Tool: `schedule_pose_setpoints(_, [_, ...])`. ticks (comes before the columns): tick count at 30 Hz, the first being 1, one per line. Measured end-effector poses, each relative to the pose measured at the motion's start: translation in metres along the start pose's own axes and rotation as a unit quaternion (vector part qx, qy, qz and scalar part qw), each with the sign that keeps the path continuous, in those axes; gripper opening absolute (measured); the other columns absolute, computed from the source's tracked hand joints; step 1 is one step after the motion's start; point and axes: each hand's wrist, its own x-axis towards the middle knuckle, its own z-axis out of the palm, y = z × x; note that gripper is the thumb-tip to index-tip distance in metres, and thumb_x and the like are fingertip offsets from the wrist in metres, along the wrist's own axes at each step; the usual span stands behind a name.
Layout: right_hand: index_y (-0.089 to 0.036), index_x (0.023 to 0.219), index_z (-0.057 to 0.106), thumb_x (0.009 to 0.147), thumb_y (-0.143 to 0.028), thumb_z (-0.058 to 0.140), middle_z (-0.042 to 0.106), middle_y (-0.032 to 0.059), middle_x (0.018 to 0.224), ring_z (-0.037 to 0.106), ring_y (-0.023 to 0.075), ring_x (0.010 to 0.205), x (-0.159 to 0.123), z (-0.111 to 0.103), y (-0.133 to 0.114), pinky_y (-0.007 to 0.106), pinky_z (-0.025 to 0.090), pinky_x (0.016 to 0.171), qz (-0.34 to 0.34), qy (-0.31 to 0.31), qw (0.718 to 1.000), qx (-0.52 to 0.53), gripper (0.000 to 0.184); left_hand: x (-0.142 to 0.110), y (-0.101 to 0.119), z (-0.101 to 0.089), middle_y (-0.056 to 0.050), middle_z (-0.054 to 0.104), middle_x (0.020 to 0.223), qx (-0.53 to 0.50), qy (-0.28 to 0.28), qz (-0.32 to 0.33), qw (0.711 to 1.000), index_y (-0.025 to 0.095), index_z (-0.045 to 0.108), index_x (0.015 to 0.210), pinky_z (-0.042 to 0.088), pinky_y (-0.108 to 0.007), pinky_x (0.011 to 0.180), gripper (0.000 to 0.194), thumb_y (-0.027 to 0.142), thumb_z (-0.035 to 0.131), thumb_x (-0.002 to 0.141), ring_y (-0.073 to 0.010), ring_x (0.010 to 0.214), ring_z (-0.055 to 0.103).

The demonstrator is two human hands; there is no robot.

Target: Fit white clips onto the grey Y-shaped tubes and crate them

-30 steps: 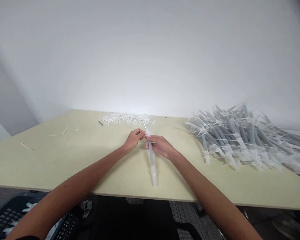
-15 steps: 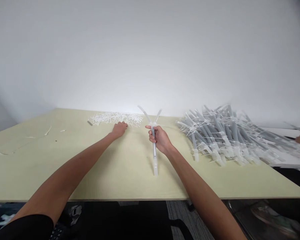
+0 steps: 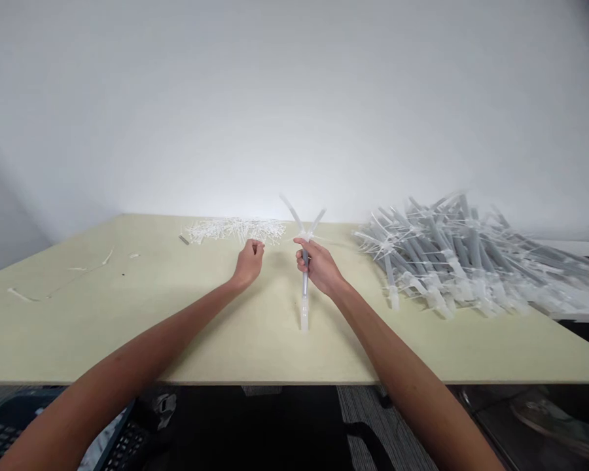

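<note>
My right hand (image 3: 319, 263) is wrapped around a slim grey tube piece (image 3: 305, 281), held roughly upright above the table. Two translucent strips spread in a V from its top, with thin white bits around the joint, and a milky clear sleeve covers its lower end. To its left, my left hand (image 3: 250, 261) is closed in a pinch, fingertips together; what is between them is too small to make out. Just behind that hand lies a loose heap of thin white plastic sticks (image 3: 220, 229).
A large pile of similar grey tube pieces (image 3: 436, 252) covers the table's right side, spreading onto a white surface. Thin scraps (image 3: 24, 296) and a small grey piece (image 3: 183, 240) lie on the left. A dark basket (image 3: 10, 418) stands below the front edge (image 3: 285, 383).
My left hand has lifted away from the white sticks and come right, toward the tube piece, its fingers now pinched. My right hand keeps its hold. The other person's hand at far right has left view.
</note>
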Motion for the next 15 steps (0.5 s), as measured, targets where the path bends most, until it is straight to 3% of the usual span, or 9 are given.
schedule_pose_setpoints(4, [-0.016,0.084,0.057,0.067,-0.042,0.071,0.055,0.0000,0.066,0.044,0.0069,0.053,0.002,0.001,0.006,0.021,0.033,0.045,0.004,-0.016,1.000,-0.004,0.034,-0.032,0.021,0.011,-0.003,0.058,0.088,-0.119,-0.066,0.011,0.991,0.018,0.055,0.090,0.043,-0.027,0.064,0.027,0.040,0.041,0.084,-0.0121,0.065,0.052])
schedule_pose_setpoints(9, [-0.016,0.093,0.057,0.069,-0.033,0.070,0.051,-0.0019,0.065,0.041,0.0057,0.052,0.006,-0.001,0.012,0.019,0.030,0.044,-0.001,-0.031,0.999,-0.015,0.033,-0.040,0.023,0.016,-0.001,0.054,0.076,-0.159,-0.186,0.013,0.969,0.016,0.057,0.085,0.045,-0.026,0.063,0.026,0.040,0.047,0.082,-0.0119,0.066,0.050])
schedule_pose_setpoints(15, [-0.015,0.090,0.057,0.067,-0.028,0.069,0.050,-0.0024,0.062,0.040,0.0058,0.051,0.010,-0.004,0.017,0.019,0.028,0.043,-0.007,0.006,1.000,-0.027,0.029,-0.043,0.022,0.006,0.000,0.056,0.078,-0.070,-0.124,0.115,0.983,0.019,0.058,0.095,0.041,-0.026,0.066,0.022,0.036,0.053,0.081,-0.0126,0.069,0.050])
